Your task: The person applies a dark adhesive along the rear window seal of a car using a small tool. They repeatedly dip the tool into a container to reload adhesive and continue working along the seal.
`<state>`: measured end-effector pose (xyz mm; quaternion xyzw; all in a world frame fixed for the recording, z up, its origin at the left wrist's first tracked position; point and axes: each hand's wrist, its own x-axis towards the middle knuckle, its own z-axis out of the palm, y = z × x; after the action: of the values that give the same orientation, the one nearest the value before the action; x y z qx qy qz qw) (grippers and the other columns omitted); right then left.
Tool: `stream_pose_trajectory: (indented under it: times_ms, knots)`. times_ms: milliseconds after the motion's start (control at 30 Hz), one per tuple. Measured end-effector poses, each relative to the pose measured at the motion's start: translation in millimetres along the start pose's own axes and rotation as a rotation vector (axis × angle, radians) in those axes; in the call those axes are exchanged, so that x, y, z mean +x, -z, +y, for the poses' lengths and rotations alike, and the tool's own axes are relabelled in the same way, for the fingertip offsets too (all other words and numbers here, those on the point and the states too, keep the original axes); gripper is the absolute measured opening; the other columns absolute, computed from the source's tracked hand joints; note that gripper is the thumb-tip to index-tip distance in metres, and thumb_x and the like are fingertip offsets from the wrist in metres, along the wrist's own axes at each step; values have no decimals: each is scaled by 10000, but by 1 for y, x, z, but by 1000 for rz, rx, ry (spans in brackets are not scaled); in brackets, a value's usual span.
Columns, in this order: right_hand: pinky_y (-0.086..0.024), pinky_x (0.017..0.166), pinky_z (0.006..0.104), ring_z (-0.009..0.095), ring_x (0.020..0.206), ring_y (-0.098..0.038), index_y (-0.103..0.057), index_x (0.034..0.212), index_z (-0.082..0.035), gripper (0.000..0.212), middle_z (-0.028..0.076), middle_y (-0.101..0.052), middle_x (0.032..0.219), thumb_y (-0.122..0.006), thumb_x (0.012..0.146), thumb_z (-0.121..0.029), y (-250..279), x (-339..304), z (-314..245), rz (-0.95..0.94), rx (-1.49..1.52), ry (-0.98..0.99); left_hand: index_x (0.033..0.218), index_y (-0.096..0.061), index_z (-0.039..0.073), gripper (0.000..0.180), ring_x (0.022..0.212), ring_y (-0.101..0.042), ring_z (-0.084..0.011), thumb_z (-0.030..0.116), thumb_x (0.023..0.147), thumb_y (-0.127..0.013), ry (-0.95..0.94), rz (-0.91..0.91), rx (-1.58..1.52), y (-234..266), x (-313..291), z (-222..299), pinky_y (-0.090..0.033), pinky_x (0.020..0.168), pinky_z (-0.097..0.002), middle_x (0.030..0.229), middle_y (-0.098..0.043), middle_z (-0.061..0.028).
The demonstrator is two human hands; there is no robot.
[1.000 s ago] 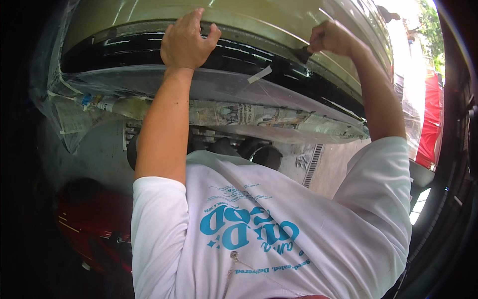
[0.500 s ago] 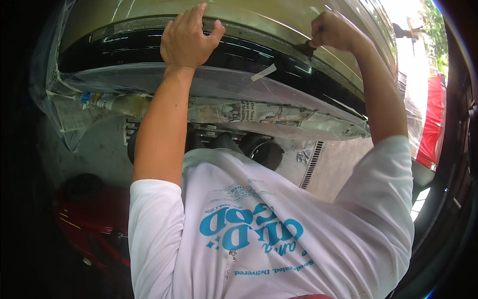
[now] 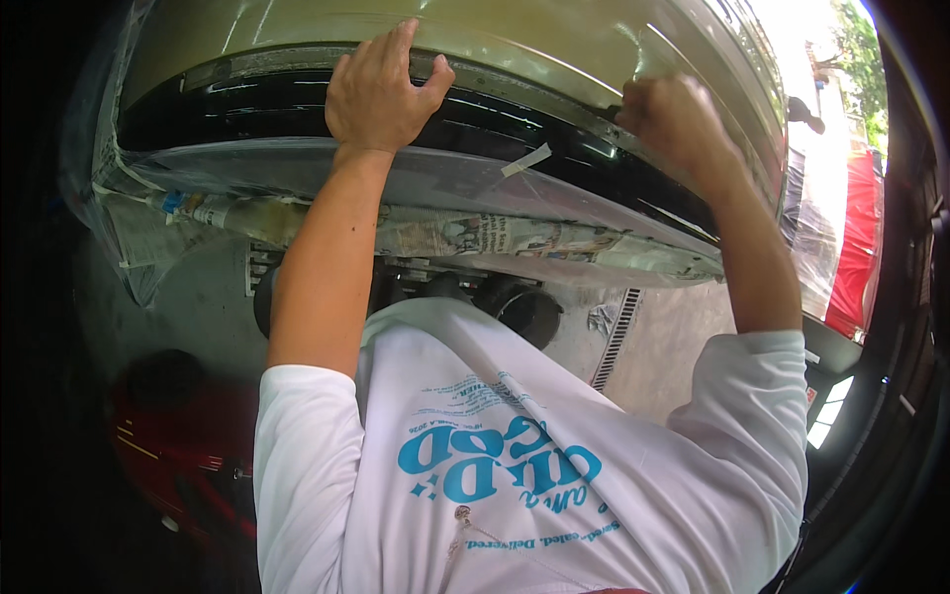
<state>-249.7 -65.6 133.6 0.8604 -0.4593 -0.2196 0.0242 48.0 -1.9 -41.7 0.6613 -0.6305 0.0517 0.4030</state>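
A curved olive-gold vehicle panel (image 3: 495, 35) spans the top, with a bare dull strip (image 3: 267, 65) above a glossy black band (image 3: 247, 111). My left hand (image 3: 384, 89) lies on the strip and black band, its fingers stretched out and thumb apart, holding nothing. To the right, my right hand (image 3: 678, 124) is closed at the strip, slightly smeared by motion. A small dark scraper-like blade (image 3: 609, 112) shows just left of its fingers; the rest of it is hidden in the grip.
Clear plastic sheeting (image 3: 139, 233) and newspaper (image 3: 485, 236) cover the area under the band, with a loose bit of masking tape (image 3: 526, 159). A black round container (image 3: 524, 312) and a floor drain grate (image 3: 616, 337) are below. A red vehicle (image 3: 188, 450) stands at lower left.
My right hand has come down and nearer along the strip with the dark blade, which shows less now. My left hand stays in nearly the same place on the panel.
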Motion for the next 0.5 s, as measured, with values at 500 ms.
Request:
stream_pose_trajectory:
  times_ms: [500]
  knots:
    - [-596,845,507,371,925,-755,-773,1040,-89,244,141,-779,952,-812,901,-285,-11,-30,-3,138,93,-49,1269,-702,77,495,862,-711,-247,394,890,-732,16,-27,-63,7,3,0,-561,808,-416,921,-742,-38]
